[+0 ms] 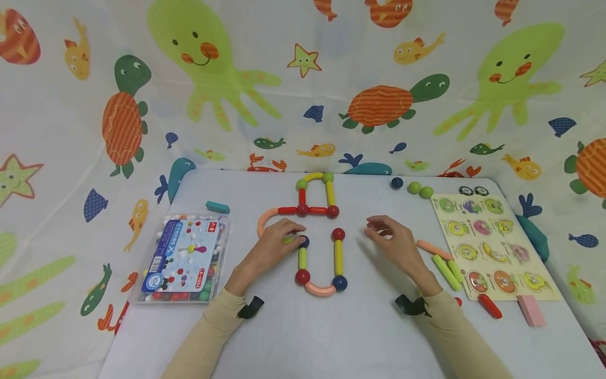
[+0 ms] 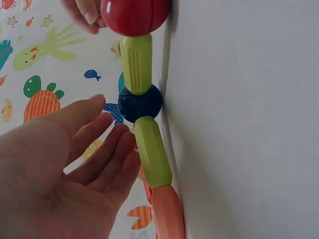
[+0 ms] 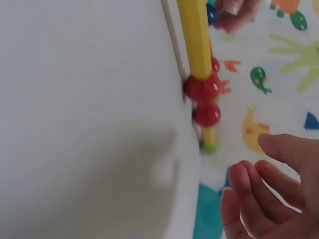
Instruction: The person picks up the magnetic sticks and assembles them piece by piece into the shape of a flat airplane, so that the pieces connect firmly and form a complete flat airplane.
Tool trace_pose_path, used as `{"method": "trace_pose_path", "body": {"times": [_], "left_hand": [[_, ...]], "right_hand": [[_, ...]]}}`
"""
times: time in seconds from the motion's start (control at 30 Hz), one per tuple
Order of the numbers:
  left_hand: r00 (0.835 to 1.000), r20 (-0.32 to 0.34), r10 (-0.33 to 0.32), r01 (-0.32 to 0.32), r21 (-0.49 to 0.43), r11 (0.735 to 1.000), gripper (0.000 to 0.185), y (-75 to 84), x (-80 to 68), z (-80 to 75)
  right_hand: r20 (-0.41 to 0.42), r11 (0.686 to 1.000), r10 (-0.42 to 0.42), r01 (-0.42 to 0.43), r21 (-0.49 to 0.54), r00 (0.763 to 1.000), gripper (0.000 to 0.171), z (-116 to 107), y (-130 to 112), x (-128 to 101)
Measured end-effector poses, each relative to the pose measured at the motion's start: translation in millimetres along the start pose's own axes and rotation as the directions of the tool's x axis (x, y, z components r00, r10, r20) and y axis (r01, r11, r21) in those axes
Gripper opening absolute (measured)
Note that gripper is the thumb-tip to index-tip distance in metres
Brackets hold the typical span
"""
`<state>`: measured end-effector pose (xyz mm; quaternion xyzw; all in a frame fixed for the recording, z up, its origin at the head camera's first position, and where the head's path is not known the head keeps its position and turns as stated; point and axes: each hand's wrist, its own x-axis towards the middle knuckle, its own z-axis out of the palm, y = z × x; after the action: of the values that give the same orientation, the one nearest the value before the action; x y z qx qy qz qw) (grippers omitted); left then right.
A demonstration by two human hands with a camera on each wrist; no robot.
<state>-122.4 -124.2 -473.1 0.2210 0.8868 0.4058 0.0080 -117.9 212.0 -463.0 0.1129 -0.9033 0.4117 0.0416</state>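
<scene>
- The left hand (image 1: 274,243) is resting on the white surface (image 1: 331,337) with its fingers laid loosely over a green stick (image 1: 288,239), fingertips beside the dark blue ball (image 1: 304,241); the left wrist view shows the fingers straight and relaxed next to that stick, gripping nothing.
- That dark blue ball is topping the left arm of a U-shaped chain of magnetic sticks and balls: a yellow-green stick (image 1: 302,258) is running down from it to a red ball (image 1: 302,277), a curved peach stick (image 1: 319,289) is forming the base, and a second blue ball (image 1: 339,283) is carrying a yellow stick (image 1: 338,257) up to a red ball (image 1: 338,233).
- The right hand (image 1: 395,243) is hovering just right of the chain's upper red ball, fingers loosely curled and holding nothing.
- Behind the chain, a second figure (image 1: 312,197) of red, yellow and green sticks is lying flat, with a peach arc (image 1: 265,220) curving from it toward the left hand.
- Left of the chain, a clear plastic box (image 1: 182,258) of small beads is sitting near the surface's edge.
- Right of the chain, loose sticks (image 1: 445,266) are lying against a pale-yellow peg puzzle board (image 1: 492,247); three loose balls (image 1: 413,186) are sitting behind it.
</scene>
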Motion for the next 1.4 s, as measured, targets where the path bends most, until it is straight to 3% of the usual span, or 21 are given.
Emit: {"method": "trace_pose_path", "body": {"times": [0.17, 0.33, 0.6, 0.83, 1.07, 1.4], "left_hand": [[1.000, 0.017, -0.003, 0.003, 0.002, 1.000, 0.031, -1.9, 0.1, 1.0], [0.999, 0.032, -0.003, 0.003, -0.001, 1.000, 0.031, -2.6, -1.0, 1.7], [0.998, 0.054, -0.019, 0.019, -0.005, 1.000, 0.032, -2.3, -2.6, 2.2], [0.998, 0.052, -0.018, 0.018, -0.009, 1.000, 0.032, -2.1, -2.4, 2.3], [0.998, 0.051, -0.029, 0.030, -0.019, 0.999, 0.032, -1.5, -2.4, 1.7], [0.998, 0.054, -0.031, 0.033, -0.021, 0.999, 0.032, 0.1, -1.0, 0.9]], "right_hand": [[-0.153, 0.999, -0.014, 0.006, -0.051, 0.988, 0.031, -35.0, 17.7, -15.2], [-0.243, 0.990, 0.074, -0.101, -0.102, 0.967, 0.032, -63.0, 33.0, -41.0], [-0.256, 0.950, 0.152, -0.213, -0.227, 0.955, 0.036, -89.2, 54.3, -88.1], [-0.239, 0.906, 0.212, -0.282, -0.315, 0.948, 0.034, -99.5, 67.3, -114.2], [-0.170, 0.898, 0.252, -0.296, -0.326, 0.953, 0.036, -93.8, 72.7, -124.2], [-0.158, 0.892, 0.179, -0.228, -0.390, 0.971, 0.039, -87.0, 69.7, -120.2]]}}
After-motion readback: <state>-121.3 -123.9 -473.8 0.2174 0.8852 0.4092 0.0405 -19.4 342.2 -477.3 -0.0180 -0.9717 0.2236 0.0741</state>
